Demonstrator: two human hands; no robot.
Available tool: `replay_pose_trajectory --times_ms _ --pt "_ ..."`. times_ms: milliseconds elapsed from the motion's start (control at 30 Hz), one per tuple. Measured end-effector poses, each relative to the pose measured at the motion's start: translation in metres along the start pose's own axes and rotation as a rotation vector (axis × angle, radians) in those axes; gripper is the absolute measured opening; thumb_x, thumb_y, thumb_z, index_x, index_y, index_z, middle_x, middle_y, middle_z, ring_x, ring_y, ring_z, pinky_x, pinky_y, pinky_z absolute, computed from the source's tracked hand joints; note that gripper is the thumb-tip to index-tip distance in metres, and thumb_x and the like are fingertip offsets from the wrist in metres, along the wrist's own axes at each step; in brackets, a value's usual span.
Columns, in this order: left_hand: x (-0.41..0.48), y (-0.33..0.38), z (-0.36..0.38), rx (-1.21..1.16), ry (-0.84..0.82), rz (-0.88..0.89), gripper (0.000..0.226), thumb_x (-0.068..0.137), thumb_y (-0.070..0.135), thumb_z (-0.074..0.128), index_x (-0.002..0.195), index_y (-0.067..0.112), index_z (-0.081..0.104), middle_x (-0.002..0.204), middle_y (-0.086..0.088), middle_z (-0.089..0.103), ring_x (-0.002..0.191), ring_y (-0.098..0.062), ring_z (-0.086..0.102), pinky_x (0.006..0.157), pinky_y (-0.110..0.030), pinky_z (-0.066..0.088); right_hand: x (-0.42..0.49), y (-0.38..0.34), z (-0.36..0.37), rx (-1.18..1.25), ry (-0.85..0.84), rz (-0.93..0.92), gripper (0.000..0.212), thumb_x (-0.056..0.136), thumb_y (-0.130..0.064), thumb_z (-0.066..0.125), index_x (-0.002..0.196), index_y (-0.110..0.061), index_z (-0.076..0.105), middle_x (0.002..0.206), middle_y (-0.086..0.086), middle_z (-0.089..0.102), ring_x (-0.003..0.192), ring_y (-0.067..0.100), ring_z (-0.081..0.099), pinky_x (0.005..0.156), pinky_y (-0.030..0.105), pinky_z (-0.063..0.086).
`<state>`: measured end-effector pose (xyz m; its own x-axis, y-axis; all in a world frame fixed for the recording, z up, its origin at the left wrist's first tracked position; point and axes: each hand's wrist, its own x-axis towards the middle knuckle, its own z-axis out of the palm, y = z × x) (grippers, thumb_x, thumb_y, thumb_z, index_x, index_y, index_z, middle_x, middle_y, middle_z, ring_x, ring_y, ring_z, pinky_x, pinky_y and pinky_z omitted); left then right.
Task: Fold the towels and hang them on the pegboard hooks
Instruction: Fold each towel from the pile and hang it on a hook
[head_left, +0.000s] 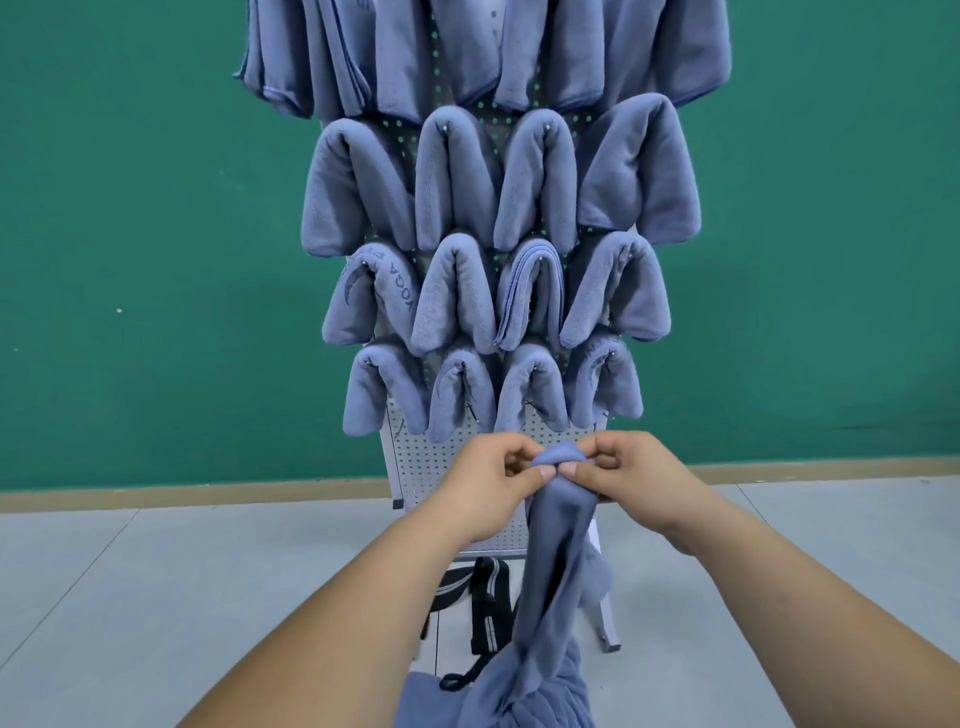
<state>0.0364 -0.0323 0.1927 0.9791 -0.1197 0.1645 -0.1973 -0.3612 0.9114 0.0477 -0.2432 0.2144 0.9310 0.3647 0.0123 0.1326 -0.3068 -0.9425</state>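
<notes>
Both hands, left (485, 486) and right (631, 480), pinch an unfolded blue towel (556, 525) by its top edge; next, finding corners to fold.

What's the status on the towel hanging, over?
Left hand and right hand both pinching loose towel at top. Towel dangling, not yet hung. Hung towels fill the rows above; bare pegboard behind.

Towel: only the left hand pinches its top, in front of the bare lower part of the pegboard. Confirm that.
Wrong on one point: both hands pinch it. The head view shows the left hand and the right hand gripping the bunched top of the towel, thumbs nearly touching. It is indeed held in front of the bare lower part of the pegboard.
</notes>
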Motion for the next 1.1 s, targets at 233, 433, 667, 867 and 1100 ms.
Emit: replay_pose_trajectory --times_ms 233,433,667,867,1100 --pt "0.002 -0.010 -0.010 0.051 -0.012 -0.149 0.007 0.095 0.025 0.075 0.089 0.020 0.075 0.074 0.007 0.069 0.069 -0.011 0.060 0.081 -0.038 0.056 0.007 0.010 -0.002 0.115 0.044 0.048 0.018 0.106 -0.026 0.061 0.104 -0.009 0.067 0.091 0.012 0.074 0.084 0.017 0.068 0.097 0.046 0.060" --pt "0.002 0.003 -0.009 -0.110 0.041 -0.022 0.009 0.092 0.020 0.080 0.100 0.017 0.079 0.092 -0.006 0.076 0.080 -0.010 0.064 0.085 -0.033 0.058 0.010 0.001 0.012 -0.245 0.120 -0.144 0.009 0.098 -0.024 0.071 0.090 -0.023 0.073 0.064 -0.012 0.060 0.056 0.006 0.045 0.058 0.017 0.038" --pt "-0.001 0.002 -0.020 0.378 0.004 0.102 0.008 0.095 0.026 0.076 0.102 0.023 0.078 0.089 0.010 0.070 0.079 -0.003 0.062 0.079 -0.019 0.049 0.009 0.002 0.013 -0.380 0.114 -0.141 0.011 0.092 -0.027 0.077 0.082 -0.027 0.074 0.064 -0.012 0.063 0.054 0.003 0.048 0.057 0.014 0.041" --pt "0.002 0.007 -0.044 0.713 0.202 0.288 0.007 0.098 0.030 0.067 0.093 0.027 0.070 0.091 0.013 0.059 0.095 -0.015 0.056 0.083 -0.038 0.047 0.007 0.006 -0.011 -0.378 0.010 -0.084 0.015 0.094 -0.035 0.076 0.083 -0.025 0.075 0.079 0.003 0.073 0.067 0.011 0.055 0.070 0.031 0.048" --pt "-0.003 -0.010 -0.090 0.793 0.442 0.032 0.012 0.100 0.032 0.064 0.089 0.030 0.067 0.095 0.011 0.063 0.090 -0.019 0.060 0.075 -0.040 0.052 -0.003 0.010 -0.049 -0.440 0.071 -0.046 0.013 0.094 -0.037 0.076 0.086 -0.028 0.079 0.083 -0.003 0.077 0.076 0.019 0.066 0.083 0.042 0.056"
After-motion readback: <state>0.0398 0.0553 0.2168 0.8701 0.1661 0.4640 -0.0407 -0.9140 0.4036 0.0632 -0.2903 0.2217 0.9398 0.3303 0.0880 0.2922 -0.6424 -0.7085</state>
